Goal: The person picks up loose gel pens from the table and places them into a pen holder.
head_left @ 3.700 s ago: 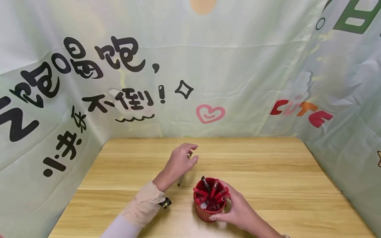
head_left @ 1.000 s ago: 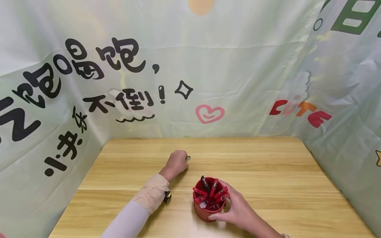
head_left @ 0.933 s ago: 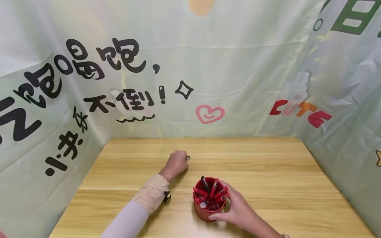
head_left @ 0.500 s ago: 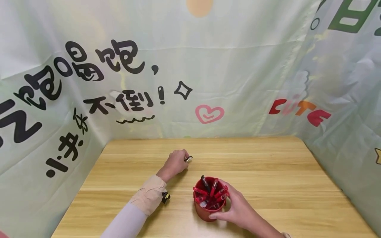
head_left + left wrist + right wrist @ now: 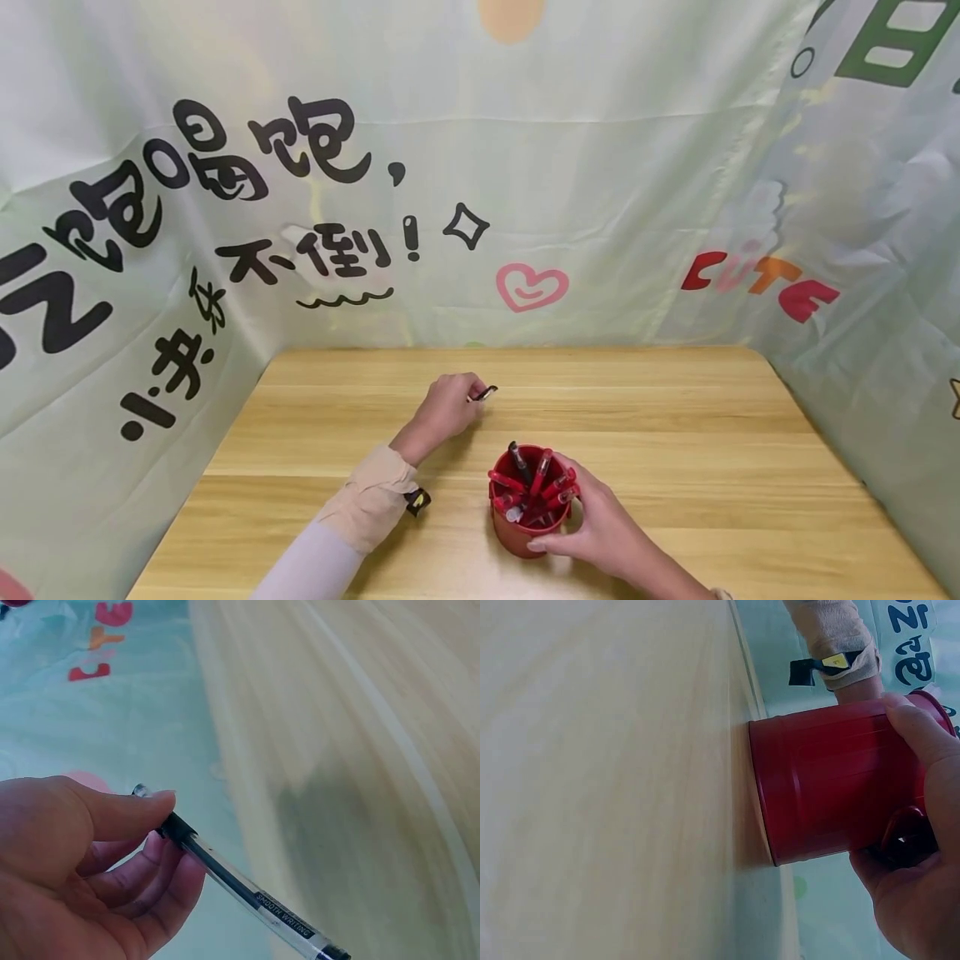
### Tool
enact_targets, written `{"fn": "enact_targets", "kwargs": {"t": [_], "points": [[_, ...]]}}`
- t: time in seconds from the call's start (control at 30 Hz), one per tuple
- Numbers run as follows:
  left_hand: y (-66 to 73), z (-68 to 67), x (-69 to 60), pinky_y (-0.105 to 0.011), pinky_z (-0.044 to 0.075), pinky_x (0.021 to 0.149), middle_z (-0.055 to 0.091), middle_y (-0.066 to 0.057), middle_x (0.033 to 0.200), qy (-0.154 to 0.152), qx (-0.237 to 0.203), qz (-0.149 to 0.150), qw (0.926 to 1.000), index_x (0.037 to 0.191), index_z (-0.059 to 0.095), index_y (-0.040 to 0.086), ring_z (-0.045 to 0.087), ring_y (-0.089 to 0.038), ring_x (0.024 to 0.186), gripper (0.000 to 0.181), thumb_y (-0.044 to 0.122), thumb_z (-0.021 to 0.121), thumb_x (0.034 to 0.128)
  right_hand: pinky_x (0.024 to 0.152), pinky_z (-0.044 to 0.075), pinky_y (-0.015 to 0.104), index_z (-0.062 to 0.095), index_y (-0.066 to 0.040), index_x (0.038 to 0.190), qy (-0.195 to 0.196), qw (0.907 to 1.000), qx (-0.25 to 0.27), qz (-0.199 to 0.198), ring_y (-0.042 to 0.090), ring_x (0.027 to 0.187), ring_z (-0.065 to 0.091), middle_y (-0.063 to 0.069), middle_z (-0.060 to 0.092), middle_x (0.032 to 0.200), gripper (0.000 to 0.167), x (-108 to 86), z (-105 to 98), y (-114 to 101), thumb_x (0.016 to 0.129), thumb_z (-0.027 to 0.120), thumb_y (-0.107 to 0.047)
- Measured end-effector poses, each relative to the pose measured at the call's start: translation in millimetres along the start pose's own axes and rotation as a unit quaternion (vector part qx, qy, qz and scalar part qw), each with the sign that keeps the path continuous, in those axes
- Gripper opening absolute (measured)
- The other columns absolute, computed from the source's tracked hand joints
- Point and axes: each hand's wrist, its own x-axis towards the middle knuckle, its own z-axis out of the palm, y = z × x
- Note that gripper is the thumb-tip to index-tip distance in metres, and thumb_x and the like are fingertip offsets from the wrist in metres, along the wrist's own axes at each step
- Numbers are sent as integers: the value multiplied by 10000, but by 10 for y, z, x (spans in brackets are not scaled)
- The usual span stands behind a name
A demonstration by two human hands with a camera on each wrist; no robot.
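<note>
My left hand [image 5: 447, 406] is above the middle of the table, pinching a clear-barrelled black gel pen [image 5: 247, 889] between thumb and fingers. In the left wrist view the pen slants down to the right, "SMOOTH WRITING" printed on its barrel. The thumb covers part of its black section. My right hand [image 5: 596, 521] grips a red metal pen cup [image 5: 832, 780], thumb on one side and fingers behind it. The cup stands upright and holds several red pens [image 5: 542, 473] and one black-capped pen [image 5: 517, 458]. Their lower ends are hidden inside.
The wood-grain table [image 5: 750, 467] extends to both sides of the hands. A printed cloth [image 5: 600, 183] with lettering and a heart hangs behind it and along both sides. A beige wrap [image 5: 375, 496] with a black strap covers the left wrist.
The left hand was loosely open over the pen lying on the table. It then took hold of the pen and has now tilted it, lifting it slightly. Right hand and cup have stayed put.
</note>
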Motion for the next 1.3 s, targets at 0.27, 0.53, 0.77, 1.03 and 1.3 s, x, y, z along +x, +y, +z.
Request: {"fn": "enact_targets", "kwargs": {"t": [0.27, 0.53, 0.77, 1.03, 1.3], "points": [[215, -135, -87, -276, 588, 734, 790, -41, 959, 185, -143, 394, 9990, 1041, 755, 81, 731, -159, 847, 129, 141, 777, 929, 1024, 591, 408, 452, -288, 1511, -18, 9999, 0, -115, 176, 1305, 628, -58, 634, 1445, 993, 6, 3, 13, 685, 906, -599], [352, -206, -144, -168, 543, 631, 788, -50, 962, 236, -241, 494, 9982, 1058, 751, 74, 732, -121, 809, 135, 135, 765, 939, 1024, 590, 378, 460, -290, 1508, 49, 9997, 50, -216, 140, 1293, 634, -68, 642, 1433, 990, 6, 1, 11, 680, 925, -567], [411, -240, -187, -150, 527, 610, 789, -54, 958, 350, -337, 552, 9973, 1072, 747, 64, 732, -121, 792, 142, 139, 752, 952, 1028, 587, 379, 459, -287, 1512, 62, 9996, 14, -269, 142, 1293, 635, -68, 642, 1434, 994, 12, 5, 13, 680, 921, -573], [499, -282, -234, -153, 483, 543, 785, -50, 935, 586, -405, 764, 9945, 1083, 749, 53, 636, -70, 670, 149, 124, 751, 951, 1024, 590, 377, 459, -291, 1506, 28, 9997, 70, -224, 130, 1287, 635, -72, 649, 1424, 979, 6, 6, 11, 688, 920, -566], [582, -349, -262, -161, 474, 525, 792, -45, 939, 728, -537, 985, 9910, 1105, 759, 66, 591, -45, 633, 153, 111, 735, 961, 1018, 594, 399, 460, -289, 1511, 120, 9991, 41, -403, 139, 1283, 642, -61, 652, 1426, 982, 15, 4, 2, 686, 929, -541]]}}
